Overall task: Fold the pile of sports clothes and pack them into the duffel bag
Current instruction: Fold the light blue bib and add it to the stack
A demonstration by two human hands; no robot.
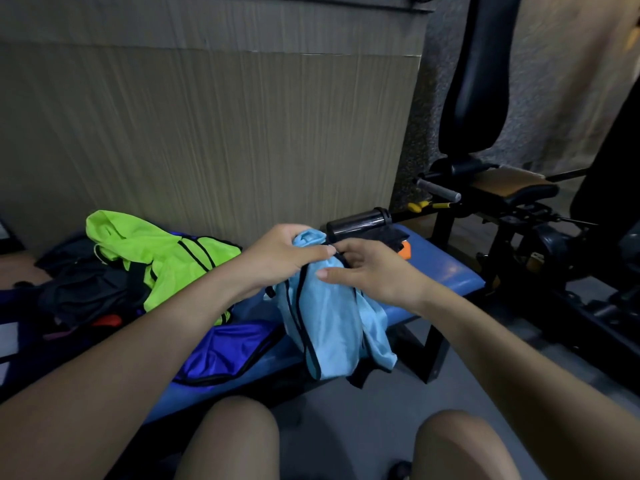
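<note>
Held above the blue table [446, 271]: light blue jersey [329, 327], top bunched in left hand [280, 254], pinched by right hand [367, 268]. Probably light, limp, slippery; best gripped at black-trimmed edges.

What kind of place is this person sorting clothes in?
Most likely a gym: a blue padded bench holds the clothes, a weight machine with a black back pad and seat stands beside it, with a foam roller pad.

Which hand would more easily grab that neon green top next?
Probably the left hand: the green top lies on its side of the bench. Both hands now grip the light blue top.
</note>
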